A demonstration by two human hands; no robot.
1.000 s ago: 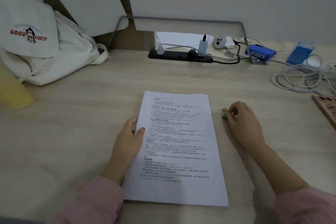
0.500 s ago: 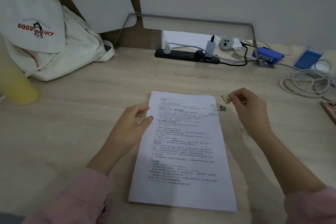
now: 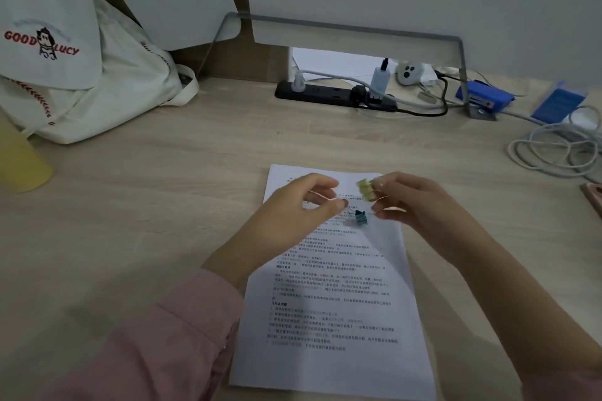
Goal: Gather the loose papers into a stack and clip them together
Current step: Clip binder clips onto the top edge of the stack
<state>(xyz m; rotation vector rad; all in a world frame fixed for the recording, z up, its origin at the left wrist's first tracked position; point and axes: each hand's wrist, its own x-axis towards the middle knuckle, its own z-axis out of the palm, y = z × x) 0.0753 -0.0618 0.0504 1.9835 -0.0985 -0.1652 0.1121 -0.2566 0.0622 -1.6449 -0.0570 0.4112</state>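
Clip in hand, sheets waiting to be bound.

Nearest me, the papers (image 3: 332, 319) lie flat on the desk (image 3: 163, 205) as one squared stack. Over their top end the right hand (image 3: 420, 205) pinches a pale green clip (image 3: 365, 189), clear of the sheet. The left hand (image 3: 293, 221) hovers opposite with curled fingers; whether it holds anything I cannot tell. A teal clip (image 3: 360, 217) sits just below, lying or dangling. I'd steady the top edge with the left hand, squeeze the clip wide, and seat it over every sheet before letting go. Beyond lie a power strip (image 3: 325, 95) and a canvas bag (image 3: 107, 81).
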